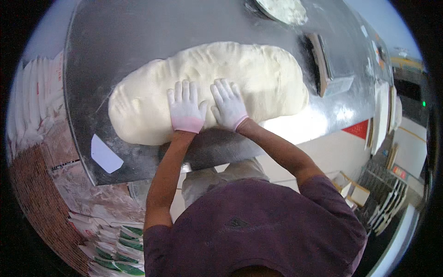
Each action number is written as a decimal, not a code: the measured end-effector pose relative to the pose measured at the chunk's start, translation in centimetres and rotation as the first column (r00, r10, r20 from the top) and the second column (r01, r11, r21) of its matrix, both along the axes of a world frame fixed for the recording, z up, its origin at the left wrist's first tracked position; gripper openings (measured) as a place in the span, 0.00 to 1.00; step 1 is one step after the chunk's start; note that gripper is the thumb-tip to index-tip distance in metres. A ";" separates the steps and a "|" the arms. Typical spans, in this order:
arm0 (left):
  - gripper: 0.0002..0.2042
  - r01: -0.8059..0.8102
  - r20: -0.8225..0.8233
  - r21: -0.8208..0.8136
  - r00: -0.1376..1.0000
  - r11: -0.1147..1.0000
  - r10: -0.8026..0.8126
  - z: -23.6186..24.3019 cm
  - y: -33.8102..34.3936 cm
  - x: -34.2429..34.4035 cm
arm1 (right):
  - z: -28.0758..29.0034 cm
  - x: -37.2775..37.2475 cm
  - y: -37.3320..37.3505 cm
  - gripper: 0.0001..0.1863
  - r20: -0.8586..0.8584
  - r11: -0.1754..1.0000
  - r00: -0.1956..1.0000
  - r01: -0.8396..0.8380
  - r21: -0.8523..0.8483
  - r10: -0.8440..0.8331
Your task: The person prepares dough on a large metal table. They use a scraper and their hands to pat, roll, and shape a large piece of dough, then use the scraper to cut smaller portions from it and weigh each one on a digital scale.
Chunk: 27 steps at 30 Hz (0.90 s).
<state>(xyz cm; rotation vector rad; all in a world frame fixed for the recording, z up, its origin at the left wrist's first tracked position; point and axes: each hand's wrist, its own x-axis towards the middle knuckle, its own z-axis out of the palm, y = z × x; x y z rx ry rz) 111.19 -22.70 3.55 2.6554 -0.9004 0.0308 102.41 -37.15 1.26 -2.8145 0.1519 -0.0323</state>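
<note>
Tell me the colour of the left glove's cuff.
The left glove's cuff is pink, best seen in the head view.

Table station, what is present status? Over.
Left hand, right hand: open, palms down on dough. Dough: long mass, dark tabletop beneath. White flat piece: near left corner, apart from dough.

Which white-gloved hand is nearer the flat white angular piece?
The white-gloved left hand, on the long cream dough mass; the white-gloved right hand, beside it, is farther from that white piece.

A huge dough (272,78) on a dark worktable (129,32) and stacked sacks (117,251) show a bakery workroom.
</note>
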 end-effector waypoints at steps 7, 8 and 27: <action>0.31 0.087 -0.064 0.159 0.995 0.983 -0.077 0.4 -1.1 -2.2 | 2.0 -2.8 -0.4 0.31 0.124 0.990 0.992 -0.041 0.139 0.023; 0.31 0.071 0.012 0.055 0.997 0.996 -0.072 1.1 -1.3 -2.9 | 2.3 -3.9 -1.2 0.32 0.107 0.981 0.994 -0.036 0.193 0.016; 0.36 0.208 0.041 0.203 0.974 0.957 -0.221 -0.6 -13.8 -10.2 | -2.5 -13.7 -20.5 0.31 0.396 0.889 0.830 0.452 -0.070 -0.391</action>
